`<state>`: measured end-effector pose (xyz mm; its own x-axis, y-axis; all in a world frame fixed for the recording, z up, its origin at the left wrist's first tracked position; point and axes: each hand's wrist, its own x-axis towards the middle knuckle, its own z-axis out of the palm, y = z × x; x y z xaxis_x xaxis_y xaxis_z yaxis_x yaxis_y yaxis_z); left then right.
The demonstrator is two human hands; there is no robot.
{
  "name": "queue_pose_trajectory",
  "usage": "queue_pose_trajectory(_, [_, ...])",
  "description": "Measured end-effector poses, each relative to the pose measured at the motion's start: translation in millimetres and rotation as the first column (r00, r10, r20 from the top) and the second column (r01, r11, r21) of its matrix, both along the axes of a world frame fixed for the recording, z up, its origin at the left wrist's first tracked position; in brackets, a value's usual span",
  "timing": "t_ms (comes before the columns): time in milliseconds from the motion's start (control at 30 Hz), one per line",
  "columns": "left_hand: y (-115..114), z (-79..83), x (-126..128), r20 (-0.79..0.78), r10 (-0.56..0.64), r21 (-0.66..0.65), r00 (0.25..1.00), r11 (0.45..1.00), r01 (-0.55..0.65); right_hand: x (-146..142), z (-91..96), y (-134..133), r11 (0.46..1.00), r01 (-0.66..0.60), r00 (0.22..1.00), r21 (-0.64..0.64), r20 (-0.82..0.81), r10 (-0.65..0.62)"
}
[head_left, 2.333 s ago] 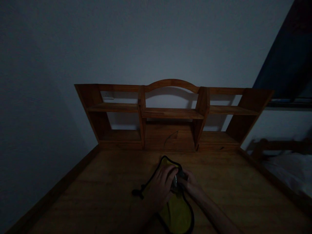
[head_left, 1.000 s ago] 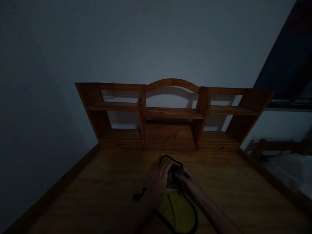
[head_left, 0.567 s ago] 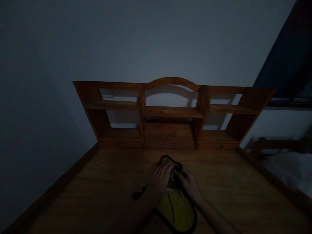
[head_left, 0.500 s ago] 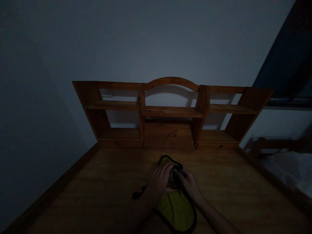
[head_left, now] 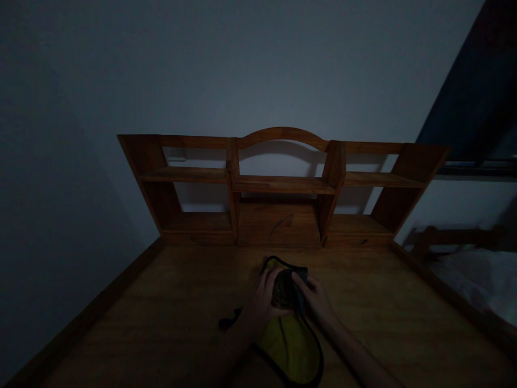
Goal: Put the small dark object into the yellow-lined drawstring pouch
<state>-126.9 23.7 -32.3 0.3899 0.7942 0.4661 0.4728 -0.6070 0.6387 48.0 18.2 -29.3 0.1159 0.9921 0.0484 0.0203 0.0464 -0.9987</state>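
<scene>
The scene is very dim. A yellow cloth with a black border (head_left: 293,347) lies on the wooden desk (head_left: 169,318). My left hand (head_left: 264,299) and my right hand (head_left: 317,302) meet over the cloth's far end, fingers curled round a small dark object (head_left: 285,291) held between them. What the object is cannot be made out. A short black strap end (head_left: 226,322) sticks out to the left of my left wrist.
A wooden shelf unit (head_left: 283,186) with an arched top stands at the back of the desk against a pale wall; its shelves look bare. A raised rim runs along the desk's left and right edges. A bed with pale bedding (head_left: 476,275) is at the right.
Both hands stay over the cloth's far end. The small dark object has turned between my fingers and shows more between the two hands now. The view shifted slightly.
</scene>
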Motion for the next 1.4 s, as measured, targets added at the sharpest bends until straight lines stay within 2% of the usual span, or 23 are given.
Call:
queue_pose_trajectory(167, [-2, 2.0, 0, -0.004, -0.016, -0.012, 1.000, 1.000, 0.016, -3, 1.7, -3, 0.997, -0.073, 0.995, 0.037, -0.067, 0.075])
queue_pose_trajectory(333, [-5, 1.9, 1, -0.128, 0.003, 0.071, 0.992, 0.997, 0.006, -2, 0.1, -2, 0.988, -0.107, 0.994, 0.109, 0.014, 0.106])
queue_pose_trajectory(467, [-6, 3.7, 1, -0.168, 0.020, 0.122, 0.986, 0.992, 0.000, -2, -1.4, -2, 0.977, -0.150, 0.988, 0.148, 0.066, 0.142])
queue_pose_trajectory(767, [-5, 8.8, -3, -0.225, 0.021, 0.167, 0.974, 0.986, 0.017, -1, -0.1, -7, 0.968, -0.145, 0.974, 0.207, 0.200, 0.103])
queue_pose_trajectory(933, [-4, 5.7, -4, -0.208, 0.025, 0.158, 0.978, 0.987, 0.008, 1, 0.6, -9, 0.968, -0.157, 0.968, 0.196, 0.224, 0.112])
queue_pose_trajectory(1067, [-2, -0.1, -2, -0.188, 0.057, 0.158, 0.980, 0.987, -0.027, 1, 1.5, -9, 0.987, -0.087, 0.977, 0.135, 0.205, 0.058])
queue_pose_trajectory(1233, [-2, -2.7, 0, -0.130, 0.015, 0.120, 0.991, 0.993, 0.001, 0, 7.2, -7, 0.993, -0.026, 0.992, 0.112, 0.123, 0.012])
queue_pose_trajectory(1400, [-5, -2.1, 0, -0.112, -0.026, 0.095, 0.993, 0.995, 0.037, 3, 10.2, -5, 0.999, -0.035, 0.999, 0.005, -0.027, 0.035])
